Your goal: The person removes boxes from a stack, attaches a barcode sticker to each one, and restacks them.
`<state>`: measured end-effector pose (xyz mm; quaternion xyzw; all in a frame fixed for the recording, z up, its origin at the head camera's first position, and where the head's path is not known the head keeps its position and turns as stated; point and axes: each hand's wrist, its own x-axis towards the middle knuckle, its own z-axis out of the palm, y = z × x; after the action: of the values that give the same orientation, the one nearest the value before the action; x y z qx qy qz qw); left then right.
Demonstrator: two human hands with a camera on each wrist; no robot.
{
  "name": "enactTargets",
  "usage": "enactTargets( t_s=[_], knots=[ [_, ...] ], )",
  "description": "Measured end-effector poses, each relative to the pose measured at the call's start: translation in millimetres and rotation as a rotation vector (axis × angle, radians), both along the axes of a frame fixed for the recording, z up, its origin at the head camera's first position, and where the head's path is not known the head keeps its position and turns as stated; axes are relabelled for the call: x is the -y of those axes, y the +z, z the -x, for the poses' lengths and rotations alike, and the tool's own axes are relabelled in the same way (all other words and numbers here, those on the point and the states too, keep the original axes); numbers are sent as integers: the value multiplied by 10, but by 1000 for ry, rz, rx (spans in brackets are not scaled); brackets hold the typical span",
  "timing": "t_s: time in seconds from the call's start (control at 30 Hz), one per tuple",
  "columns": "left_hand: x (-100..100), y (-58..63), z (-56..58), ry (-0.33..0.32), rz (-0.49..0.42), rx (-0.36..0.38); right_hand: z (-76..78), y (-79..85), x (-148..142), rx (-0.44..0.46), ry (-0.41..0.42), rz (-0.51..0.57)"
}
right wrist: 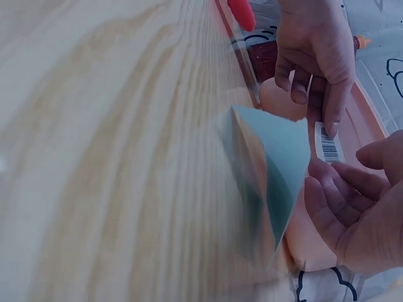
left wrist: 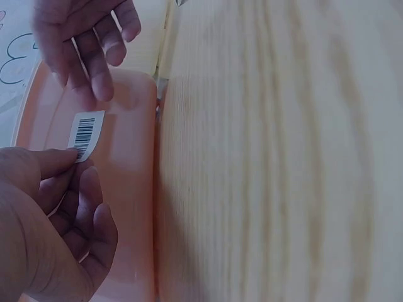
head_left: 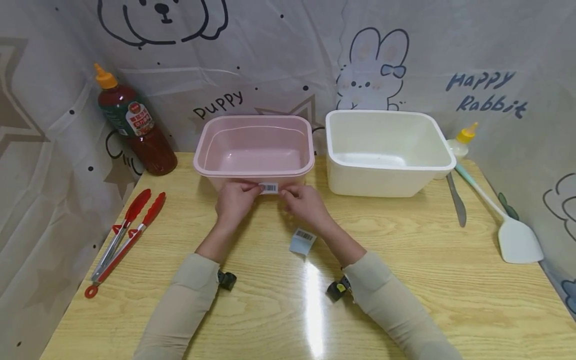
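Note:
A small white barcode sticker (head_left: 269, 188) is in front of the outer front wall of the pink plastic bin (head_left: 254, 174). My left hand (head_left: 236, 202) pinches one end of it between thumb and forefinger, as the left wrist view shows; the sticker (left wrist: 85, 135) bends slightly along one edge. My right hand (head_left: 307, 205) is at the sticker's other end, its fingers loosely bent and thumb apart, fingertips right by the edge in the right wrist view. On the table below lies a folded pale blue paper (head_left: 302, 242) bearing another barcode.
A white bin (head_left: 373, 182) stands right of the pink one. Beyond it are a yellow-capped bottle (head_left: 460, 145), a knife (head_left: 457, 204) and a white spatula (head_left: 519, 241). On the left are red-tipped tongs (head_left: 127, 235) and a red sauce bottle (head_left: 139, 127). Printed cloth hangs behind.

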<state>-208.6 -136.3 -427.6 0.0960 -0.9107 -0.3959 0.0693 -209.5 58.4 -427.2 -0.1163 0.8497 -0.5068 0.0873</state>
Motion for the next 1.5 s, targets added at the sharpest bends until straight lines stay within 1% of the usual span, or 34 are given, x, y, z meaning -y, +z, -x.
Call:
enactTargets(
  t_s=[0.2, 0.4, 0.6, 0.87, 1.33, 1.5],
  knots=[
    [-4, -15, 9, 1, 11, -5, 11, 2, 48, -39, 22, -34],
    [-9, -21, 10, 0, 12, -13, 11, -2, 71, -38, 18, -47],
    [1, -12, -10, 0, 19, -14, 12, -14, 74, -35, 12, -37],
    [32, 1, -27, -29, 8, -10, 10, -16, 66, -38, 14, -26],
    [50, 9, -53, -50, 41, -22, 5, -2, 59, -24, 20, -42],
    [56, 18, -59, -43, 46, -4, 1, 5, 59, -20, 22, -46]
  ],
)
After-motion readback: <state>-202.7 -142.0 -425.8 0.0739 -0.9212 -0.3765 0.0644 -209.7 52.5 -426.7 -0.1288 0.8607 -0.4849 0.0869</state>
